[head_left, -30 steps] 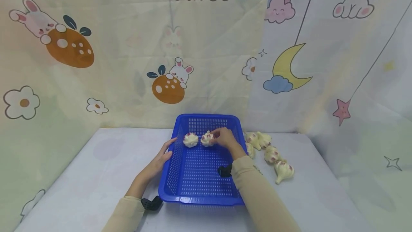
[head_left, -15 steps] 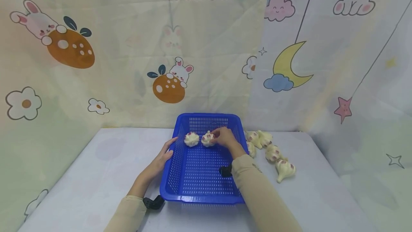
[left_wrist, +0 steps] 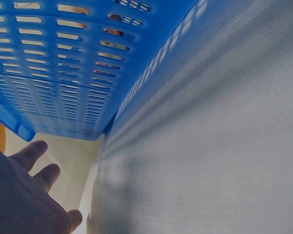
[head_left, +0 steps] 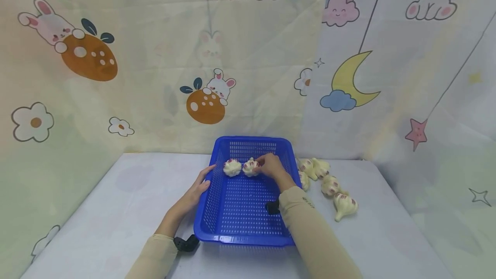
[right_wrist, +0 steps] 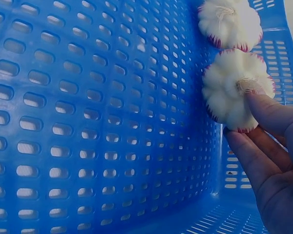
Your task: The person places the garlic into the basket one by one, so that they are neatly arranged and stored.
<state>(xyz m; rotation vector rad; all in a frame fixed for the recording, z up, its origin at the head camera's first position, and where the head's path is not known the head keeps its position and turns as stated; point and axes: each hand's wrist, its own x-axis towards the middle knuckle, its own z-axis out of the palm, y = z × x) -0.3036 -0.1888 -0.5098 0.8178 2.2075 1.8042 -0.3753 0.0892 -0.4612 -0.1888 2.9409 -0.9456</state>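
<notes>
In the head view a blue plastic basket (head_left: 248, 210) with perforated walls stands on the table. My left hand (head_left: 192, 193) touches its left rim; the left wrist view shows that hand's fingers (left_wrist: 48, 176) loosely extended outside the basket wall. Inside, near the far end, my right hand (head_left: 272, 168) pinches a garlic bulb (head_left: 250, 167). Its thumb (right_wrist: 268, 111) lies against the bulb's root end in the right wrist view, with other fingers beneath. A second garlic bulb (head_left: 232, 168) sits just left of the pinched one; in the right wrist view the two appear to touch.
Several more garlic bulbs (head_left: 330, 185) lie on the white table (head_left: 387, 227) to the right of the basket, some close against its wall. A printed cloth backdrop (head_left: 155, 46) rises behind the table's far edge. Dark camera mounts (head_left: 187, 243) sit at both wrists.
The whole head view has shifted slightly. Both hands, the basket and the garlic bulbs keep essentially the same places relative to each other.
</notes>
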